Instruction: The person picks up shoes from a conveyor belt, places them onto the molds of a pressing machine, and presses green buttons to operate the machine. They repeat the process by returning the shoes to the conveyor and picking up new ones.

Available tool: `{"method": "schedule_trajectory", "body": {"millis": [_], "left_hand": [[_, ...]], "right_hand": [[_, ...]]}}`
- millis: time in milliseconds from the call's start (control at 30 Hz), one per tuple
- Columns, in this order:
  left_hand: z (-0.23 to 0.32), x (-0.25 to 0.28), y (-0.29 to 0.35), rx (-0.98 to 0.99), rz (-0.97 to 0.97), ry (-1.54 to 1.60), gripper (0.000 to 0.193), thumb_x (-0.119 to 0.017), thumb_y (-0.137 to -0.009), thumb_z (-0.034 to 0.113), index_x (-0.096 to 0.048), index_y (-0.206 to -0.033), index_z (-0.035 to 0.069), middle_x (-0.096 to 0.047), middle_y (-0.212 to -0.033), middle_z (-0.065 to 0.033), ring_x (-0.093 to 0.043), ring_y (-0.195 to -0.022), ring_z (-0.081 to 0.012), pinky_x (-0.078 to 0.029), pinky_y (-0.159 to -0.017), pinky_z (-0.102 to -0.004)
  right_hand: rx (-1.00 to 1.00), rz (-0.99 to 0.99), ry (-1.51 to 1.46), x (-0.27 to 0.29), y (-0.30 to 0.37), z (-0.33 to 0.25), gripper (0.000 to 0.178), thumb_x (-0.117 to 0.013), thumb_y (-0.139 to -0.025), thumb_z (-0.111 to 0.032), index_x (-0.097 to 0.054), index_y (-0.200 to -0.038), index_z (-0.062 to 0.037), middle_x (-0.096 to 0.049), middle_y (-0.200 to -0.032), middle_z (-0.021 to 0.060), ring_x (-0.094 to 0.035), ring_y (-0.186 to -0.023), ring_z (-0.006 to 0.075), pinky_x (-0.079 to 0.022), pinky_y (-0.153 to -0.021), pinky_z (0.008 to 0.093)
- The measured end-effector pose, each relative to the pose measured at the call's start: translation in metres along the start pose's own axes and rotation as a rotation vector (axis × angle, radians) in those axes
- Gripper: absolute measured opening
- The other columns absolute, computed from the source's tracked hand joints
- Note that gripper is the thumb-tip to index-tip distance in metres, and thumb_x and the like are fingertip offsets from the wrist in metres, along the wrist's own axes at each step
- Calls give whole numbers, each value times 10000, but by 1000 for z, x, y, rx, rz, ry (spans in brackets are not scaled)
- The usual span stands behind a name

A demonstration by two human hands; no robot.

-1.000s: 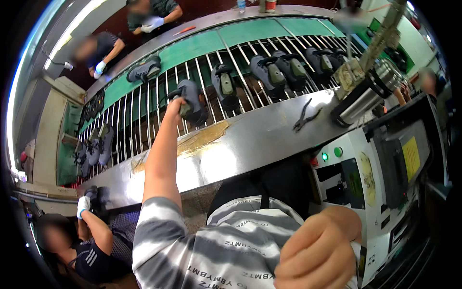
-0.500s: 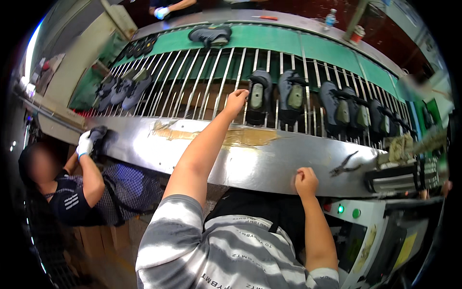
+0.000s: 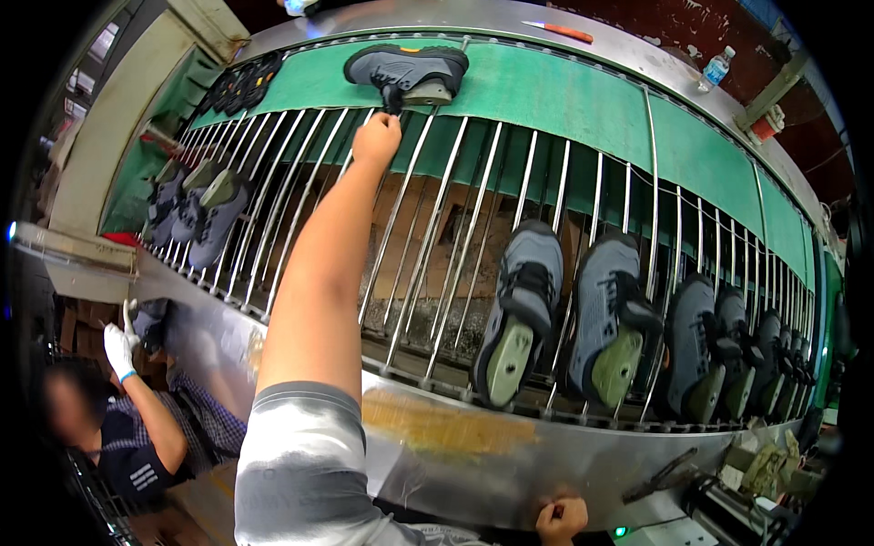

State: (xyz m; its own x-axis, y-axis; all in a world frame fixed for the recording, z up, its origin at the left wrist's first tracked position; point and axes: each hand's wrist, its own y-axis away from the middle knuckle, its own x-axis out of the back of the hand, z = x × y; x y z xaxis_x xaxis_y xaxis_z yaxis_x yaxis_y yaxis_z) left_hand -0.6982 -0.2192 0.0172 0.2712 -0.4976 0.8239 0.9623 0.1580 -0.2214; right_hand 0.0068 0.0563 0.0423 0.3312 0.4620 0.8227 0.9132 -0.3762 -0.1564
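Note:
My left hand (image 3: 377,140) reaches far across the metal rods with its fingers closed at the black tongue of a grey shoe (image 3: 408,69). This shoe lies on its side on the green belt (image 3: 546,86), with a pale green shoe last inside it. Down by the steel ledge (image 3: 583,455), my right hand (image 3: 562,520) is curled closed, and nothing shows in it. Nearest to it on the rods are a grey shoe (image 3: 530,273) and a second grey shoe (image 3: 605,282), both on lasts, toes pointing away.
More lasted shoes (image 3: 696,337) line the rods at right, others (image 3: 218,214) at left. Dark soles (image 3: 241,86) lie on the belt's far left. An orange-handled knife (image 3: 564,32) and a bottle (image 3: 716,69) are beyond. Pliers (image 3: 660,478) lie on the ledge. A gloved co-worker (image 3: 118,350) is at left.
My left hand has moved from beside the near shoe on the rods, away and to the left, to the shoe on the green belt. My view has shifted closer to the rods.

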Motion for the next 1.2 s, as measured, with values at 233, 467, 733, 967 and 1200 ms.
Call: {"method": "schedule_trajectory", "body": {"millis": [233, 467, 733, 967, 1200], "left_hand": [[35, -32, -72, 232, 88, -225, 591, -534, -800, 530, -621, -1080, 17, -663, -1048, -226, -631, -1013, -380, -487, -877, -456], [-18, -36, -68, 103, 44, -77, 438, -478, -874, 415, -670, -1040, 57, -653, -1048, -224, -605, -1002, -413, -463, -877, -463], [-9, 86, 113, 563, -4, 853, 306, -560, -850, 329, -547, -662, 89, -487, -510, -29, -476, -393, -150, -330, -342, -270], [-71, 245, 406, 390, 50, 867, 210, -542, -844, 193, -540, -738, 12, -515, -543, -74, -428, -325, -142, -306, -285, -268], [5, 395, 557, -78, -258, 1295, 306, -513, -758, 261, -574, -758, -39, -554, -586, -81, -456, -361, -129, -334, -303, -242]], "right_hand": [[-10, -100, 67, 6, -29, -6, 123, -619, -732, -98, -517, -665, -85, -481, -616, 105, -477, -546, 314, -399, -504, 416], [-64, -121, 75, 11, -24, -6, 104, -641, -742, -153, -579, -726, -71, -560, -696, 130, -536, -615, 331, -444, -564, 425], [11, 125, 93, -9, -3, -1, 174, -638, -654, -124, -471, -602, -121, -470, -615, 67, -484, -558, 285, -413, -495, 375], [-117, 231, -1, -3, 18, -9, 133, -636, -663, -131, -507, -685, -109, -528, -683, 62, -546, -675, 299, -446, -573, 418], [-657, -443, -1208, 24, 126, -54, 270, -557, -910, -321, -609, -1030, -86, -620, -893, 68, -597, -692, 165, -490, -635, 294]]}}
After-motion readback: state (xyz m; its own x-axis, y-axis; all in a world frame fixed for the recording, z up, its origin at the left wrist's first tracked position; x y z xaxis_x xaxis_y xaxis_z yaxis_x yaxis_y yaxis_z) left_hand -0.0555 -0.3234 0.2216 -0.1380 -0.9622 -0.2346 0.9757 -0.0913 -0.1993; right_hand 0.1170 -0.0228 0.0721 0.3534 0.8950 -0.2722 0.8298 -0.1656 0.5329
